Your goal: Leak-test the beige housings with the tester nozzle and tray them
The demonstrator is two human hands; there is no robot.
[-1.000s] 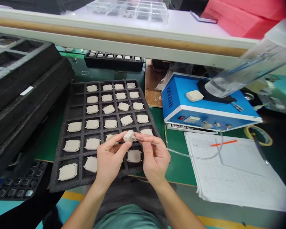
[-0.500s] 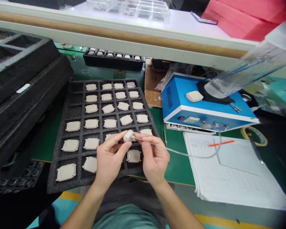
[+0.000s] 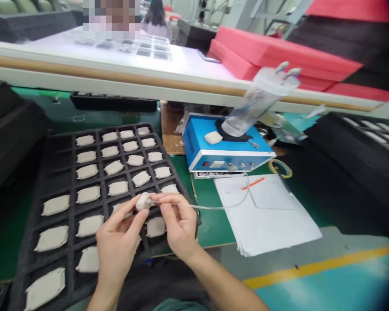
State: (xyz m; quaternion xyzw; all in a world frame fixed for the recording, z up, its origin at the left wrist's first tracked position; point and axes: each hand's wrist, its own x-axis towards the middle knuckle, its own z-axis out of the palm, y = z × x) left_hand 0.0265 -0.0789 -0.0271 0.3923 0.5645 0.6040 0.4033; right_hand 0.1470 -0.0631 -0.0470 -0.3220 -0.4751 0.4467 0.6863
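Note:
Between thumb and fingers, my left hand (image 3: 118, 239) holds a small off-white casing (image 3: 143, 201) on edge above the black foam tray. My right hand (image 3: 181, 224) pinches the end of a thin clear tube (image 3: 214, 207), whose tip meets the side of the casing. The tube curves back to the front of a blue box (image 3: 194, 140). Below both hands, the black foam tray (image 3: 71, 181) carries several similar off-white casings in its compartments. One more casing (image 3: 213, 138) lies on top of the blue box.
A clear cylinder (image 3: 246, 103) leans on the blue box. Papers (image 3: 272, 224) with an orange stick (image 3: 253, 183) and a tape roll (image 3: 287, 169) lie right. Black foam stacks stand at both sides. A shelf (image 3: 116, 73) crosses behind; people are beyond it.
The view has swung right and up, so the tray, box and hands appear further left. Both hands keep their hold on the casing and the tube.

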